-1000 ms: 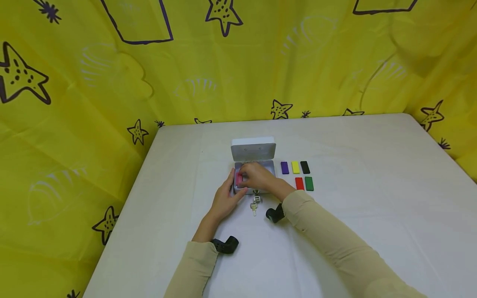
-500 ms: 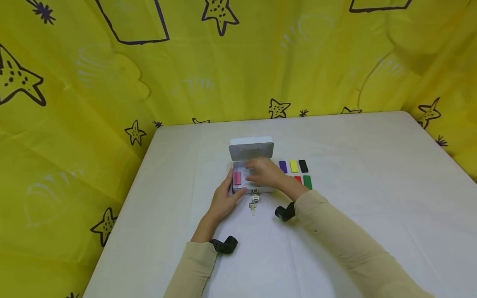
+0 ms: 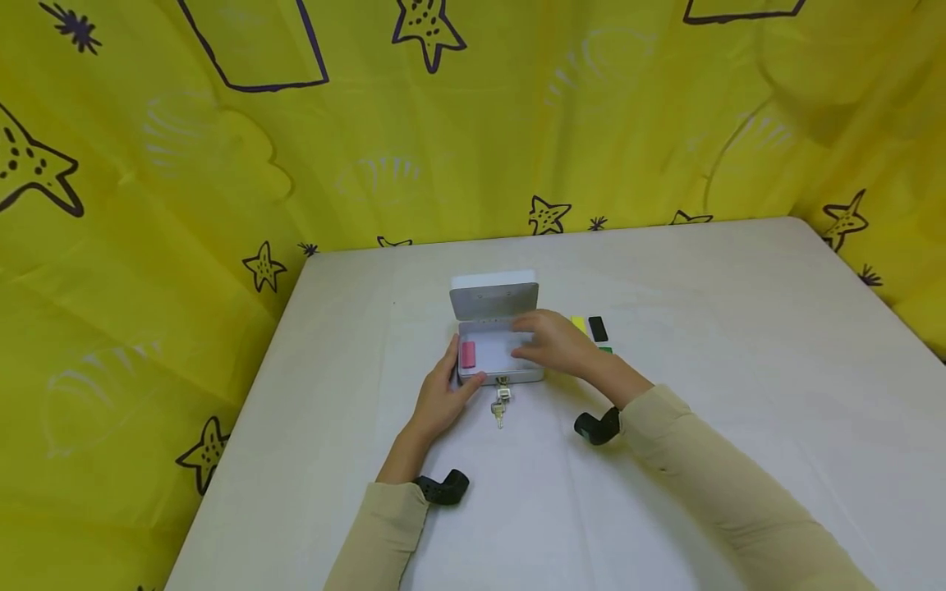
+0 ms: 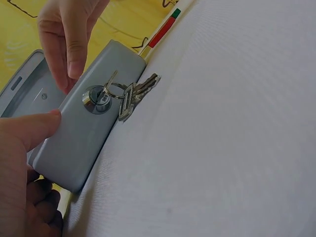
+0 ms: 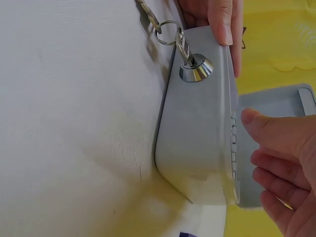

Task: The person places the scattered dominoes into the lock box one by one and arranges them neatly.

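Observation:
A small metal cash box (image 3: 501, 377) stands on the table with its lid (image 3: 493, 302) raised. Inside, at its left end, lies a pink block (image 3: 468, 355). My left hand (image 3: 434, 402) holds the box's front left corner, thumb on the front wall and fingers round the side. Above the box's right part hovers my right hand (image 3: 557, 341), fingers parted and holding nothing. One key sits in the front lock (image 4: 97, 99), and another key (image 4: 143, 86) hangs from its ring. Past the right hand, the yellow block (image 3: 579, 324), black block (image 3: 598, 329) and green block (image 3: 605, 350) show partly.
A white cloth (image 3: 702, 328) covers the table. Yellow patterned curtain (image 3: 473, 148) hangs behind and at the sides. In the left wrist view a red block (image 4: 162, 36) appears beyond the box. The corner of a purple block (image 5: 187, 235) shows in the right wrist view.
My right hand has let go of the pink block at the box's left end and moved right, now covering some of the loose blocks. My left hand stays on the box.

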